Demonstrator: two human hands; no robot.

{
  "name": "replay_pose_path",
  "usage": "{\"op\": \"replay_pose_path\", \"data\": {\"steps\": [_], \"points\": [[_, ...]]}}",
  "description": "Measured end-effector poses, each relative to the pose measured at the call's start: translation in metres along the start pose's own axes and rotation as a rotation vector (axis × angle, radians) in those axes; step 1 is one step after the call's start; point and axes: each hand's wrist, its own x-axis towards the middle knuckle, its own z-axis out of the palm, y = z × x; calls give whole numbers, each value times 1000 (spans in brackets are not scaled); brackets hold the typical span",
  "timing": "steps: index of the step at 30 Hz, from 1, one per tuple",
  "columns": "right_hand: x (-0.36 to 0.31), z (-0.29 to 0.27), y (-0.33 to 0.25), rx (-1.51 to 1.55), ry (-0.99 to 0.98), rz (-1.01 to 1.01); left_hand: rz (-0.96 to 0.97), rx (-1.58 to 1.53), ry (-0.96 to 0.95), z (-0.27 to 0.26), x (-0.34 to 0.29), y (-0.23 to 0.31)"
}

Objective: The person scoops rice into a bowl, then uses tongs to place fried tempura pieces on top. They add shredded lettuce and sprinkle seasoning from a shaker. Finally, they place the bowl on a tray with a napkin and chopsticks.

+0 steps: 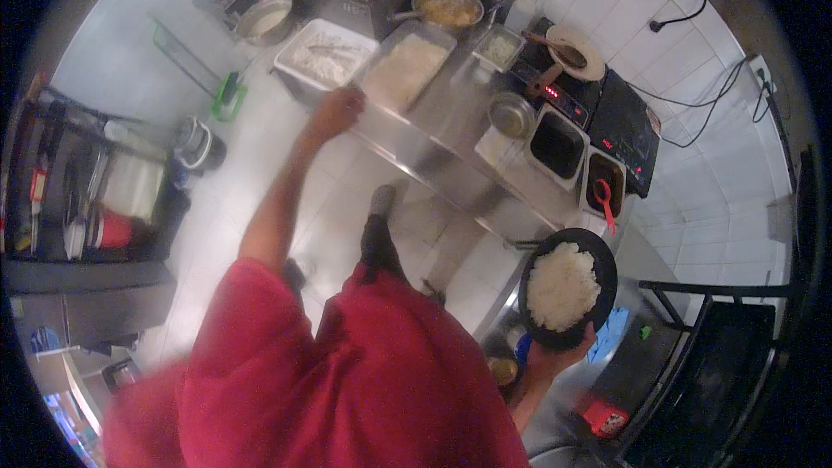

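In my right hand [562,354] is a black round plate [608,282], gripped by its near rim. A mound of white rice [563,286] sits on it. My left hand [341,113] is stretched forward to the counter's front edge, close to a white tub [293,69] with white powder in it. Right beside that hand lies a clear tray [444,42] with a pale, flat layer inside. The left fingers are blurred, so I cannot make out whether they hold or touch anything.
Along the steel counter [416,149] stand a pan of yellowish food [446,7], a black-filled container [557,149], a sauce container with a red spoon [604,193] and induction cookers [628,134]. A dark shelf [82,273] stands left. A black rack [711,381] is at right.
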Motion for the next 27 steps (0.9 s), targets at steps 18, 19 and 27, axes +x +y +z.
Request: {"op": "replay_pose_path", "data": {"steps": [18, 19, 27], "points": [[61, 234, 66, 141, 332, -231, 554, 165, 92, 12, 330, 150], [57, 229, 71, -139, 420, -293, 679, 213, 41, 4, 329, 175], [61, 229, 89, -604, 637, -634, 648, 764, 296, -196, 374, 165]]}}
